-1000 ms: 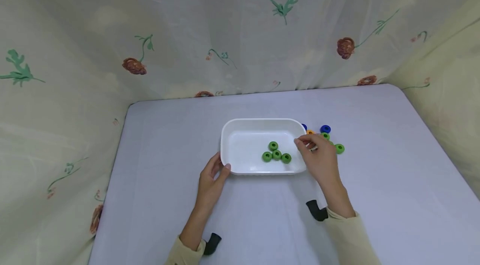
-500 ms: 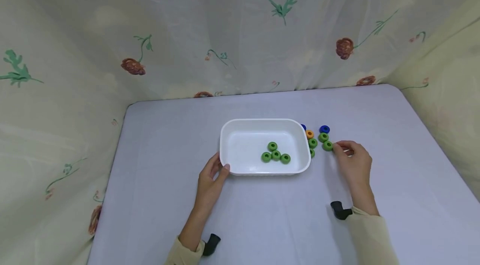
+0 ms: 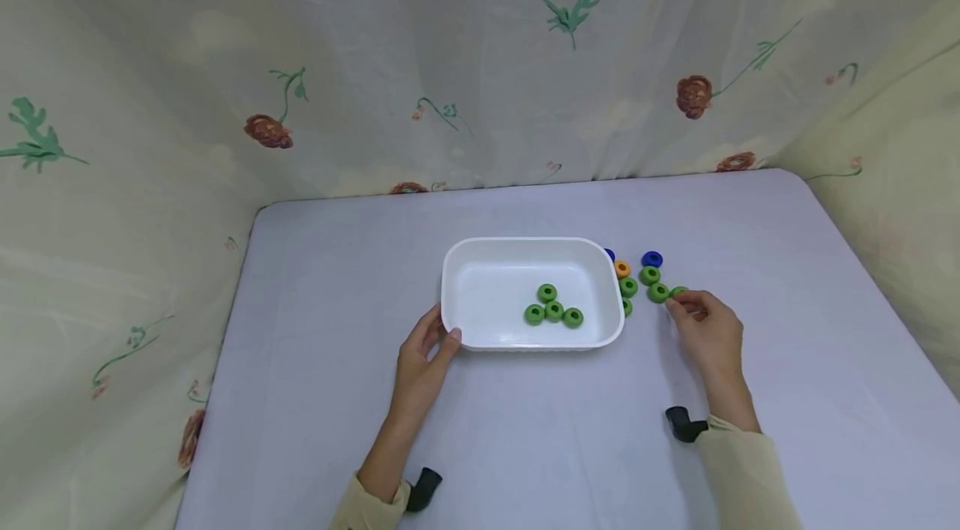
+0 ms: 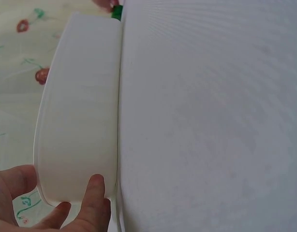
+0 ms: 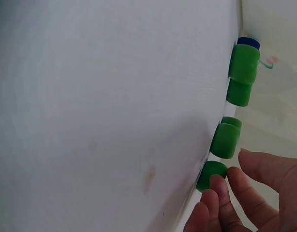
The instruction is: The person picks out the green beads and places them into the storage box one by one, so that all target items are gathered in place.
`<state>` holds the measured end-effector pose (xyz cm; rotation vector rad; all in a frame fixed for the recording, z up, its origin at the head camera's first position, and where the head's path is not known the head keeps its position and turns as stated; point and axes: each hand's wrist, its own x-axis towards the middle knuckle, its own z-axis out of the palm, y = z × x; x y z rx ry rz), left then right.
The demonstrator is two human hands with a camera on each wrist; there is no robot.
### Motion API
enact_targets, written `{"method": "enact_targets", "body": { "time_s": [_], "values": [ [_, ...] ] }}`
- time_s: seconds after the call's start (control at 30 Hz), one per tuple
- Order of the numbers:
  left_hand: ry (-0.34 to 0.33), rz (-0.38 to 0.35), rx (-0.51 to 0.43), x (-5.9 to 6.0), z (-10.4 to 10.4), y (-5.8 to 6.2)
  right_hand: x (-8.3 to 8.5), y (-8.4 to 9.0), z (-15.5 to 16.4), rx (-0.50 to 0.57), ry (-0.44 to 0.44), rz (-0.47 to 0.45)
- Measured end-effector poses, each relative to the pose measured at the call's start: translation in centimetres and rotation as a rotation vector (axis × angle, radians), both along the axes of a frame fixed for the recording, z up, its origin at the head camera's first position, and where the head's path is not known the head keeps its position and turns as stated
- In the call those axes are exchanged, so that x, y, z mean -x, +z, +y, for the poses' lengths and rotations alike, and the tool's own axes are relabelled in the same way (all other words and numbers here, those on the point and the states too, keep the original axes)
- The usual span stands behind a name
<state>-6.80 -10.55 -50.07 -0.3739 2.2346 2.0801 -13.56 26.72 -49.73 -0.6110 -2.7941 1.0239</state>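
A white tray (image 3: 525, 242) sits mid-table with several green rings (image 3: 553, 310) inside. My left hand (image 3: 442, 332) grips the tray's near left corner, thumb on the rim; the left wrist view shows thumb and fingers of that hand (image 4: 66, 203) curled round the tray wall (image 4: 76, 111). To the right of the tray, my right hand (image 3: 677, 305) pinches the outermost green ring (image 3: 679, 292), which lies on the table. In the right wrist view, the fingertips (image 5: 218, 186) press on that ring (image 5: 211, 175).
Loose rings lie between tray and right hand: green ones (image 3: 658, 292), an orange one (image 3: 622, 267) and a blue one (image 3: 652, 258). A flowered curtain (image 3: 480, 55) closes off the back and sides. The table (image 3: 337, 263) is covered in pale lilac cloth.
My right hand left the tray's right edge and moved right, to the far side of the loose rings, and settled on the outermost green ring. The left hand has not moved.
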Motion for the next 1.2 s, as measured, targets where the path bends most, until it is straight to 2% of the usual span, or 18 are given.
{"method": "enact_targets", "body": {
  "time_s": [0.33, 0.9, 1.2],
  "values": [
    [-0.005, 0.013, -0.009, 0.05, 0.0, -0.21, 0.15, 0.21, -0.21, -0.003, -0.025, 0.015],
    [-0.005, 0.009, -0.025, -0.04, 0.05, 0.15, 0.12, -0.01, -0.16, 0.008, -0.052, 0.006],
    [0.001, 0.01, -0.033, 0.06, 0.01, -0.12, 0.27, -0.34, -0.11, -0.02, -0.035, 0.031]
  ]
}}
